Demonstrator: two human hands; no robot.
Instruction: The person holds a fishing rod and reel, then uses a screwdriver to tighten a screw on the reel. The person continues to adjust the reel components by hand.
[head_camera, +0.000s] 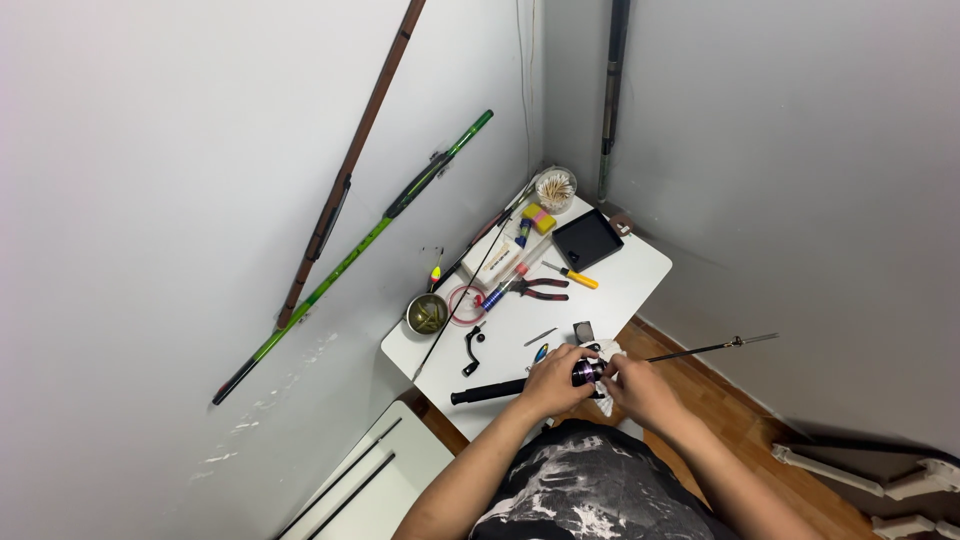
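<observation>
Both hands closed on reel (587, 372): left hand (553, 378) grip w/ rod, right hand (638, 388) opposite.

Glossy dark metal reel (586, 372), white cloth (608, 352), smooth matt white table (630, 275), glossy wood floor (735, 415).

The table (640, 275) sat pushed into the corner where two walls met. Near its front edge both hands, left hand (548, 382) and right hand (640, 390), met around a reel (587, 372) on a rod (700, 351) that lay across the table and stuck out past its right side. Just left of them lay a crank handle (472, 350). Further back came a small bowl (427, 313), then pliers (540, 289) and a screwdriver (572, 275), a tray (587, 239) behind those, and a cup of sticks (555, 189) right in the corner. Two poles (350, 170) leaned on the left wall.
</observation>
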